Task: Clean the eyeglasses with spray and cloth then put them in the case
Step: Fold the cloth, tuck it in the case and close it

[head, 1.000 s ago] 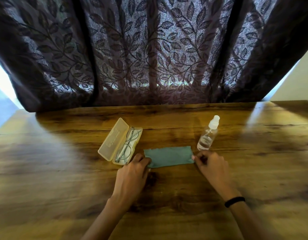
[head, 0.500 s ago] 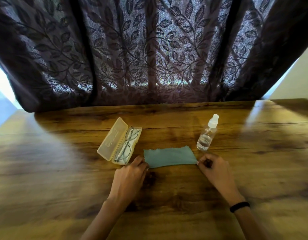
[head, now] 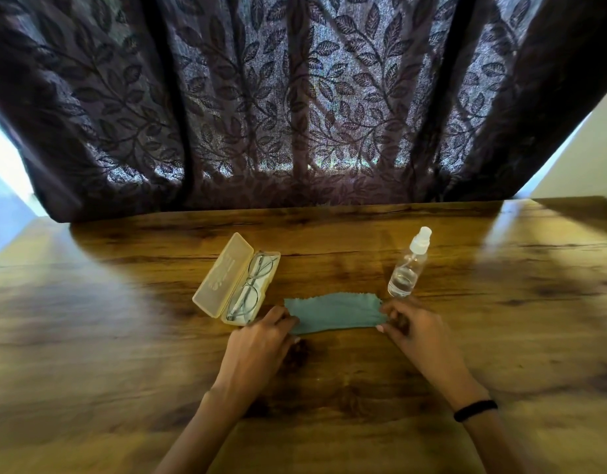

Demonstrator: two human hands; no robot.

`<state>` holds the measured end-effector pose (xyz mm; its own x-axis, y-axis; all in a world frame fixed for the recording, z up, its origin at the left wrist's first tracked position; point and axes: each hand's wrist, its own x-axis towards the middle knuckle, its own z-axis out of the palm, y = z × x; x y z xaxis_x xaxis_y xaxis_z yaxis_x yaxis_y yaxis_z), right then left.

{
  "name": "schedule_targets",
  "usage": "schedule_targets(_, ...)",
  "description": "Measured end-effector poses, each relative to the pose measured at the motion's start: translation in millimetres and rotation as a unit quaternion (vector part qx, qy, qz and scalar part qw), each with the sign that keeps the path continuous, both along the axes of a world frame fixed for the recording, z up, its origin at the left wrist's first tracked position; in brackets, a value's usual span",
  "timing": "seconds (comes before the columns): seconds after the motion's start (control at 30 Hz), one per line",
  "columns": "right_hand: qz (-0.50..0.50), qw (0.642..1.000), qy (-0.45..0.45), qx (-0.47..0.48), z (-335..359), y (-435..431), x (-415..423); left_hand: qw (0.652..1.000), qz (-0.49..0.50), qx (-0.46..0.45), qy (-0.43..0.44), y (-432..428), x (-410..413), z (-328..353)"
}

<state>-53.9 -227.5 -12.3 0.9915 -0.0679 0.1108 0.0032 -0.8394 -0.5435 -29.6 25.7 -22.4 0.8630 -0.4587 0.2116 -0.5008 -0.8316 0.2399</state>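
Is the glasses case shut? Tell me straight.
No, the glasses case lies open with its lid flipped back and the eyeglasses resting inside it.

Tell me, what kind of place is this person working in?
Probably a room in a home: a wooden table stands before a dark leaf-patterned curtain with daylight glowing through it, and a pale wall shows at the right.

Cloth (head: 336,311) now pulled taut between left hand (head: 261,340), right hand (head: 420,331); perhaps lifted slightly.
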Motion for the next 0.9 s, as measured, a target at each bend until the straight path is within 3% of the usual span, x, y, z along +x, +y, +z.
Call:
schedule_targets(0.13,0.071,0.996,0.008,-0.053,-5.9,1.9,-2.4,1.0,-0.011,0.006,-0.003,-0.1,-0.8,-1.2)
schedule_targets(0.63,0.088,0.989,-0.033,-0.115,-11.6,-3.2,3.3,0.998,-0.045,0.033,-0.034,3.2,-3.1,-3.1)
schedule_targets(0.9,0.118,0.983,0.015,-0.142,-9.2,-9.3,-1.9,0.997,-0.054,0.057,0.005,6.3,-15.0,8.1)
